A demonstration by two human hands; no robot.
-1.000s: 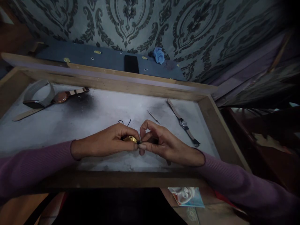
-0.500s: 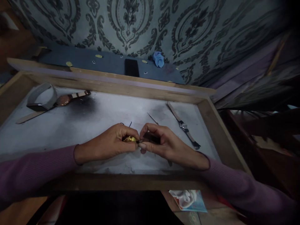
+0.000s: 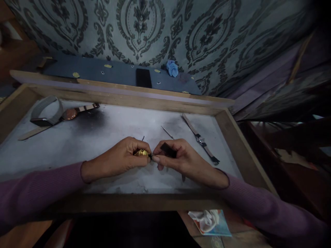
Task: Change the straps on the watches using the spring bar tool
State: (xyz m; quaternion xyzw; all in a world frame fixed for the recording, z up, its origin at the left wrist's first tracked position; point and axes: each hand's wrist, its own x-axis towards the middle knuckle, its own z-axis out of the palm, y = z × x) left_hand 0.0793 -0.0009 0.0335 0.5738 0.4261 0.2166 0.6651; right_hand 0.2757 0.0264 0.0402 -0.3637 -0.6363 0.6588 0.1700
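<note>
My left hand [image 3: 126,154] is closed around a gold watch [image 3: 141,152], its thumb and fingers pinching the case near the right end. Facing it, my right hand [image 3: 178,156] is closed in a pinch, with a dark watch strap [image 3: 168,150] showing between its fingers. The fingertips of both hands meet at a small dark piece beside the watch case; how the parts join there is too small to tell. Behind my right hand a thin metal tool [image 3: 167,132] lies on the white surface.
A wooden-rimmed tray [image 3: 144,98] surrounds the work. At its left lie a grey-banded smartwatch [image 3: 46,113] and a brown watch [image 3: 70,114]; a small watch [image 3: 200,140] lies right. Beyond the rim are a black phone [image 3: 143,78] and blue crumpled cloth [image 3: 172,68].
The dark strap in my right hand has tipped up and shows more plainly. Both hands keep their pinch close together. The view has shifted slightly.
</note>
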